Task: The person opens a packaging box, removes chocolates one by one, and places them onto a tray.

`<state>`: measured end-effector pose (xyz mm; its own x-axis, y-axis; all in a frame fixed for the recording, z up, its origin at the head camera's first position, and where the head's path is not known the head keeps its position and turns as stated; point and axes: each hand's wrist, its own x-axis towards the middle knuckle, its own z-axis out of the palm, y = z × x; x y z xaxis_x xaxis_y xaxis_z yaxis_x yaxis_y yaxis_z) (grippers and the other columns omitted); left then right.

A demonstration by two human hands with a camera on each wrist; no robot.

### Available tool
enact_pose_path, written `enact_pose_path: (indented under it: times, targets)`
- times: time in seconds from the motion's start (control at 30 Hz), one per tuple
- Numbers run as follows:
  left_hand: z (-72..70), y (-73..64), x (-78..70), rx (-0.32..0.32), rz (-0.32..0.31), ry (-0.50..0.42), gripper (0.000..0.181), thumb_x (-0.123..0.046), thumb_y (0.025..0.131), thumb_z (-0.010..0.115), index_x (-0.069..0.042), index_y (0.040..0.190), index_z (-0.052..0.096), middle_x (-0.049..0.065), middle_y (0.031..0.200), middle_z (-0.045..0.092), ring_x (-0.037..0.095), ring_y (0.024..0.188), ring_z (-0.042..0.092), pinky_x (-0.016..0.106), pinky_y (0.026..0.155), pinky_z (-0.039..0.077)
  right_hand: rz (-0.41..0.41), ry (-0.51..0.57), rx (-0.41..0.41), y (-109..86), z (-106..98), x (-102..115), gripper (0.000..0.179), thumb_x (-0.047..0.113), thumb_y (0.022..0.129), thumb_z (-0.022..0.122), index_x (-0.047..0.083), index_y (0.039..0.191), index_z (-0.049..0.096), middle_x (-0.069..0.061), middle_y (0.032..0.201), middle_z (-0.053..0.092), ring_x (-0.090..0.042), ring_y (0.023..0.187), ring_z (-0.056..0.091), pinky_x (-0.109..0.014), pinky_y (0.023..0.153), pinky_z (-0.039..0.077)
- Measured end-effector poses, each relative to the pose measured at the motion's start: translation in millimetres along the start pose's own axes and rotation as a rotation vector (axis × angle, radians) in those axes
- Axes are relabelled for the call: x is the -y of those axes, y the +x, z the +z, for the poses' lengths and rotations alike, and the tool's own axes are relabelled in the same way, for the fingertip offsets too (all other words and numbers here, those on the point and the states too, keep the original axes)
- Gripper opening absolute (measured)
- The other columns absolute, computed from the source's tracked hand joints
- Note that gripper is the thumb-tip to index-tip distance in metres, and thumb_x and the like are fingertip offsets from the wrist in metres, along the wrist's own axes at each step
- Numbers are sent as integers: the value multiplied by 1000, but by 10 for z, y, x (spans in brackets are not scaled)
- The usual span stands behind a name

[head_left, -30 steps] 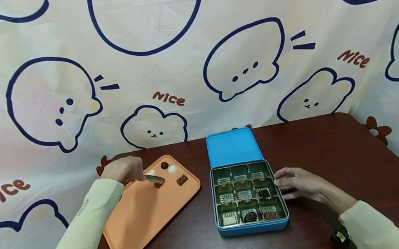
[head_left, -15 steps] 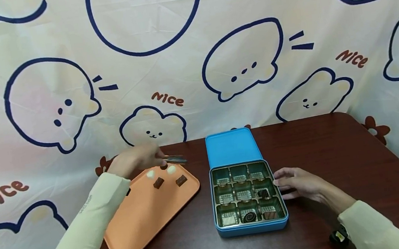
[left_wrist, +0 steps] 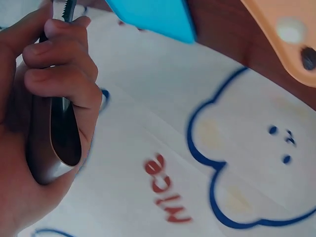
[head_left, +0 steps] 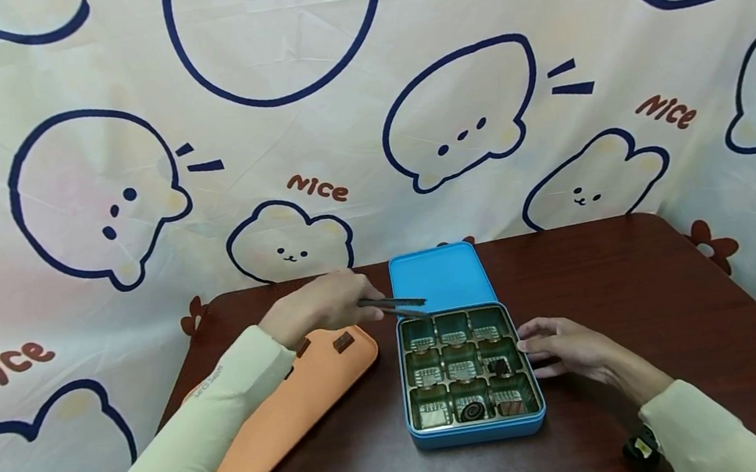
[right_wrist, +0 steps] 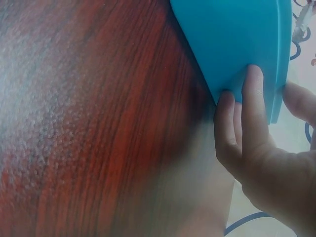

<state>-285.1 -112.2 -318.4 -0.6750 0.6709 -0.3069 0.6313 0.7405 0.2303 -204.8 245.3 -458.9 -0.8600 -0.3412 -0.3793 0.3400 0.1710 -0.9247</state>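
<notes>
In the head view, gripping metal tweezers (head_left: 393,302) in the left hand (head_left: 326,303), with both tips pointing right, slightly apart, in front of the lower part of the raised blue lid (head_left: 442,271). Resting the right hand (head_left: 569,350) against the right side of the blue tin (head_left: 476,435), with loosely extended fingers. Held inside the tin's nine-compartment insert (head_left: 463,368): a swirled dark chocolate (head_left: 473,411) in the near middle compartment, a flat brown chocolate (head_left: 511,408) in the near right one, a small dark chocolate (head_left: 499,367) at the right of the middle row. Lying left of the tin, partly hidden by the left arm: an orange tray (head_left: 300,411), bearing a rectangular brown chocolate (head_left: 344,342) near its far right corner. Spread beneath and behind: a dark wood-grain table (head_left: 603,279) and a cartoon-printed backdrop (head_left: 338,138).

In the left wrist view, curling the left fingers around the tweezers, with the bent end against the palm and a serrated tip beyond the fingertips. Visible at upper right, on the tray's corner: a white chocolate (left_wrist: 291,29) and a dark round chocolate (left_wrist: 309,58).

In the right wrist view, touching the tin's side wall with the right fingertips; cannot tell whether also pressing the edge with the thumb.
</notes>
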Motion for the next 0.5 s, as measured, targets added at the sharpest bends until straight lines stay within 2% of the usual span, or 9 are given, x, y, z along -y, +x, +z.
enact_pose_path:
  times: [0.07,0.1,0.17,0.23,0.27,0.33,0.43,0.5]
  targets:
    - [22,41,-106,12,30,-2,16,-27,100,63,-18,103,76,1,64,55,9,48,47,25,53,38,7,-1,-13,1,6,2,59,22,97,66,-8,138,38,-20,127,56,-25,108,64,-46,87,56]
    - [37,62,-152,16,39,1,19,-27,100,62,-16,108,76,2,72,63,8,51,53,25,56,44,11,-1,-20,3,9,3,59,22,97,66,-8,139,38,-21,127,56,-25,109,64,-46,87,56]
    - [66,102,-239,24,54,22,27,-28,100,62,-15,120,73,6,97,73,11,68,68,28,69,53,19,0,-32,8,15,6,59,22,96,67,-8,138,38,-21,128,56,-26,109,64,-46,86,56]
    - [98,142,-315,35,54,47,35,-31,100,62,-15,130,68,6,122,70,15,93,72,33,83,56,22,2,-37,13,18,7,59,22,96,67,-8,139,39,-21,128,56,-26,110,64,-46,86,56]
    - [113,164,-350,37,60,66,38,-32,99,62,-15,133,66,3,131,67,15,104,70,35,89,55,23,3,-37,14,18,8,59,22,96,67,-8,139,38,-21,128,56,-27,110,64,-46,86,56]
    - [150,206,-410,45,73,87,39,-33,99,62,-15,134,65,2,134,65,18,112,67,36,91,54,23,4,-36,13,19,9,59,22,96,67,-8,139,38,-21,128,56,-27,110,64,-46,86,56]
    - [203,261,-506,48,105,106,39,-33,99,63,-14,133,66,1,131,66,15,103,69,32,87,55,19,3,-33,5,21,11,58,22,97,66,-8,138,38,-22,128,55,-27,110,64,-47,86,56]
    - [245,304,-569,52,119,124,39,-33,99,63,-14,132,66,1,127,69,11,89,70,29,82,55,18,1,-32,2,20,10,58,22,97,66,-8,138,38,-22,128,55,-27,110,64,-46,86,56]
